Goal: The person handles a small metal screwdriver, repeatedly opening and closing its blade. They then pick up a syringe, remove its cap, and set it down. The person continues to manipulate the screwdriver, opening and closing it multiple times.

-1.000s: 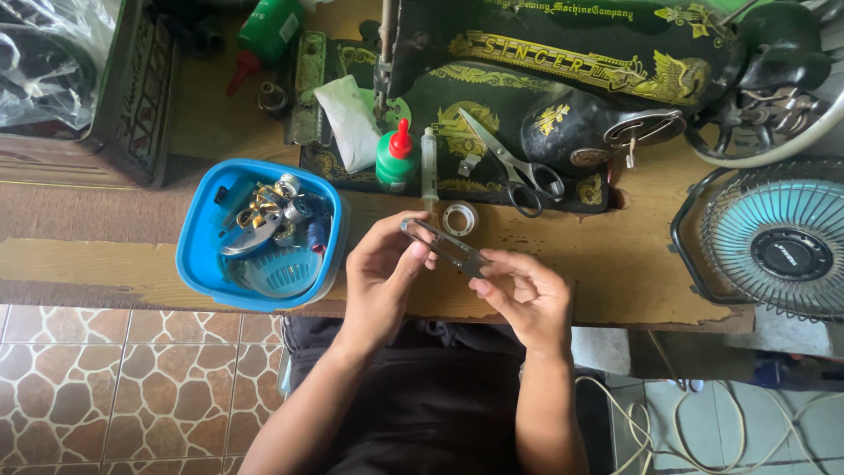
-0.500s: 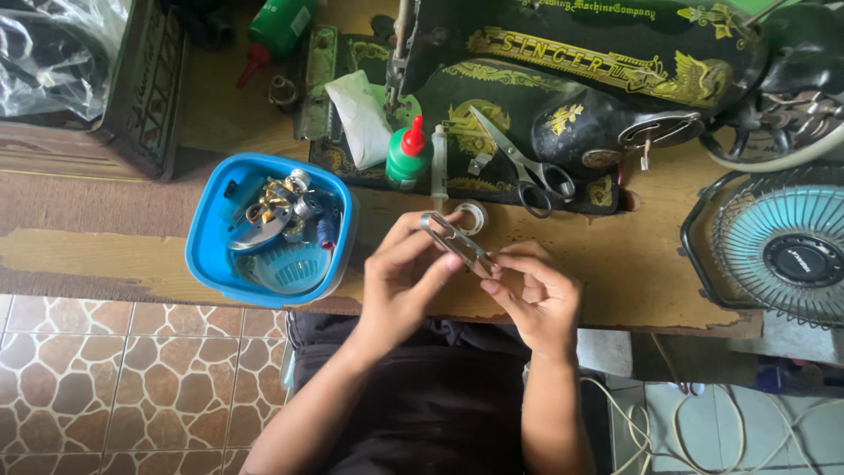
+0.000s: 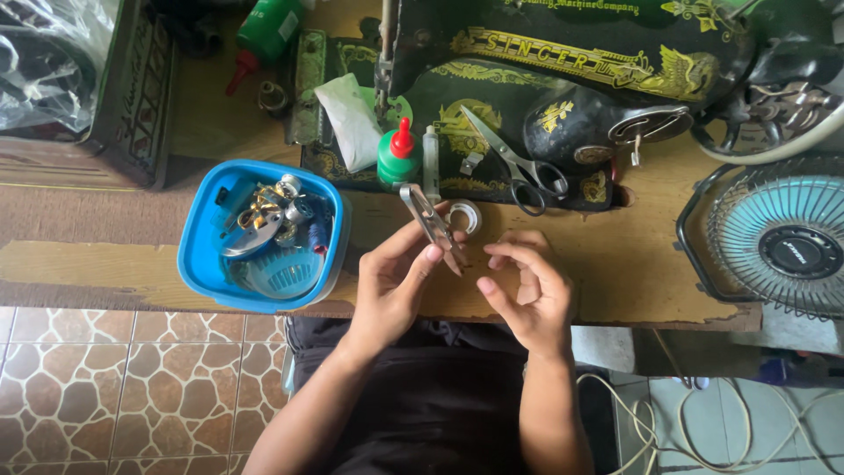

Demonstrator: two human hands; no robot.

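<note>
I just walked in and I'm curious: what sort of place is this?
Probably a small sewing or tailoring workbench, perhaps at home. A black, gold-decorated sewing machine stands on a worn wooden table, scissors lie on its base, and a blue tub holds metal machine parts. The left hand holds a small metal part.

Bare wood strip of the table (image 3: 633,281) to the right of the right hand (image 3: 526,295) is open, w/ the fan (image 3: 778,251) closing it off further right. Left of the left hand (image 3: 396,286) the blue tub (image 3: 204,264) blocks the edge. Straight ahead, the bottle (image 3: 397,158), scissors (image 3: 514,163) & sewing machine (image 3: 571,79) crowd the way; a small ring (image 3: 464,216) lies just past the fingers.
</note>
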